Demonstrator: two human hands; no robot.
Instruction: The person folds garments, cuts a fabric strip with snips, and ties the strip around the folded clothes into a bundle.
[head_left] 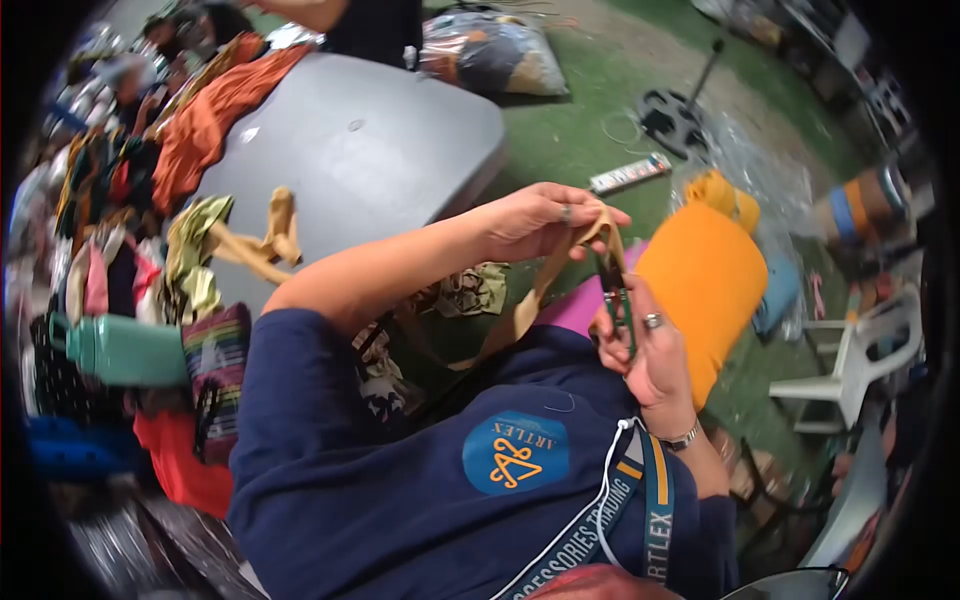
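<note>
My left hand (528, 222) pinches a tan fabric strip (533, 300), folded into a loop at the fingertips. From there the strip hangs down toward my lap. In my right hand (652, 352) is a pair of small scissors (618, 304) with green handles. Its dark blades point up at the strip, just below my left fingers; whether they touch the cloth I cannot make out. Patterned cloth (478, 290) lies under my left forearm. A stuffed orange bag or cushion (705, 270) sits beside my right hand, with something magenta (583, 303) between it and me.
A grey table (370, 120) stands ahead, holding orange cloth (215, 120) and tan strips (280, 235). Piled clothes and a teal jug (130, 348) are at left. A white plastic chair (862, 350) and a power strip (630, 173) are at right. Another person (375, 30) stands beyond the table.
</note>
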